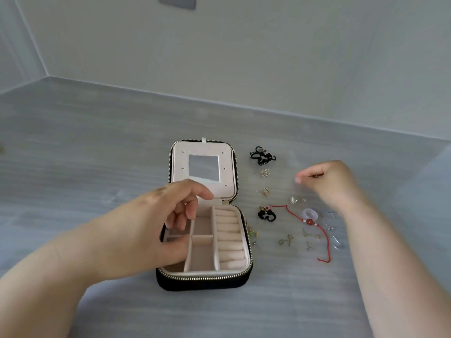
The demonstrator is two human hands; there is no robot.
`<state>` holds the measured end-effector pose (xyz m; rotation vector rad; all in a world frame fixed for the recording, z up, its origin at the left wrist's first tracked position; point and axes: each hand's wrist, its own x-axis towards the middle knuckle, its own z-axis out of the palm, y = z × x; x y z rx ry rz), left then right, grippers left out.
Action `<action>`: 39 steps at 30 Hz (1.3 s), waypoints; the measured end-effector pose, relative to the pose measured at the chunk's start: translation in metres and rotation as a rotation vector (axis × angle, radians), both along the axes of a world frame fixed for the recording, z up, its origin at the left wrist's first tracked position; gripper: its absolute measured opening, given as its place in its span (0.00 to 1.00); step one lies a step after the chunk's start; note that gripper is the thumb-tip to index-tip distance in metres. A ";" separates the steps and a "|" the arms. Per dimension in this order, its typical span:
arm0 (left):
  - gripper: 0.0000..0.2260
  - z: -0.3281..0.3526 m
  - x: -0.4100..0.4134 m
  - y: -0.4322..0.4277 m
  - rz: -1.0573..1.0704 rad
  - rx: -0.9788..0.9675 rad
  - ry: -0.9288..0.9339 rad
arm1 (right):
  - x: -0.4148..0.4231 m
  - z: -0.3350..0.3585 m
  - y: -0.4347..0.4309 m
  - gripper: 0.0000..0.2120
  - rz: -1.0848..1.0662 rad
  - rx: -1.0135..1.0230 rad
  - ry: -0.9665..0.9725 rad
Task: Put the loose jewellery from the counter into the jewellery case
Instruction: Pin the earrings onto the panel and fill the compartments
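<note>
Head view: the grey wood-grain counter (97,154) carries the black zip-edged jewellery case (202,284) with cream lining, lying open at centre. Its mirrored lid (180,152) folds back toward the wall, so the open case's long axis runs from the person to the wall, tray facing up.

The left hand (156,223) hovers over the left compartments, fingers loosely bent, nothing visibly held. The right hand (332,181), right of the case, pinches a small dark piece (315,176) between thumb and forefinger.

The visible compartments appear empty, so the task is judged barely started. Left to move, all on the counter right of the case:
- red cord bracelet (324,236), lying roughly near-to-far
- black cord pieces (262,156)
- pale ring (310,213)
- small earrings (289,239)
</note>
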<state>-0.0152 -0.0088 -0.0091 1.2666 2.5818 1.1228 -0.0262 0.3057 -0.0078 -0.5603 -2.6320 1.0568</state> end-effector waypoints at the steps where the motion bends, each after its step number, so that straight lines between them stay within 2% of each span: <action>1: 0.21 0.000 0.000 0.000 0.009 0.005 -0.015 | 0.001 0.001 -0.005 0.08 0.049 -0.011 -0.016; 7: 0.11 0.003 -0.001 0.002 0.058 0.037 -0.040 | 0.000 -0.002 -0.041 0.06 0.313 0.070 -0.019; 9: 0.10 0.004 -0.001 0.003 0.069 0.032 -0.042 | 0.001 0.000 -0.041 0.03 0.357 0.099 0.006; 10: 0.10 0.004 0.000 0.003 0.068 0.028 -0.043 | 0.002 0.000 -0.039 0.05 0.366 0.100 0.015; 12: 0.10 0.004 0.000 0.004 0.065 0.020 -0.043 | 0.002 0.000 -0.039 0.08 0.375 0.106 0.009; 14: 0.11 0.005 0.000 0.004 0.072 0.012 -0.053 | 0.001 -0.001 -0.041 0.03 0.391 0.113 0.003; 17: 0.11 0.006 0.001 0.006 0.093 0.011 -0.061 | 0.003 -0.003 -0.043 0.06 0.392 0.055 -0.011; 21: 0.13 0.008 0.001 0.006 0.119 0.010 -0.073 | 0.007 0.001 -0.041 0.01 0.366 -0.011 -0.054; 26: 0.12 0.009 0.002 0.007 0.133 0.018 -0.087 | 0.005 -0.002 -0.041 0.05 0.338 0.062 -0.075; 35: 0.12 0.008 0.002 0.008 0.142 0.017 -0.103 | -0.006 -0.007 -0.051 0.02 0.381 0.174 -0.004; 39: 0.12 0.008 0.002 0.008 0.148 0.024 -0.105 | -0.008 -0.010 -0.051 0.03 0.390 0.216 0.006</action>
